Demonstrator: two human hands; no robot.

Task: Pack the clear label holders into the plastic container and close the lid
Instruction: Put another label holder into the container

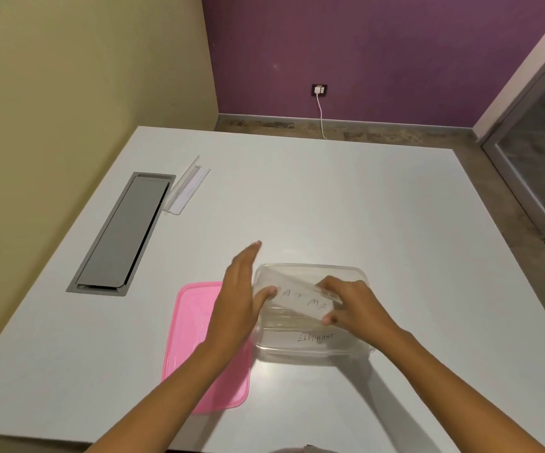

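Observation:
A clear plastic container (310, 346) stands open on the white table in front of me, with several clear label holders lying inside; one reads ELEPHANT. My right hand (349, 304) grips one clear label holder (300, 300) with a handwritten paper slip, tilted across the container's opening. My left hand (240, 295) rests flat against the container's left wall, thumb touching that holder's left end, fingers extended. The pink lid (192, 325) lies flat on the table just left of the container, partly under my left forearm. Another clear label holder (186, 186) lies far off at the back left.
A grey recessed cable hatch (122, 233) is set in the table at the left, beside the far holder. The table's far edge meets a floor strip, a purple wall with a socket and white cable (320, 106). A glass door frame stands at the right.

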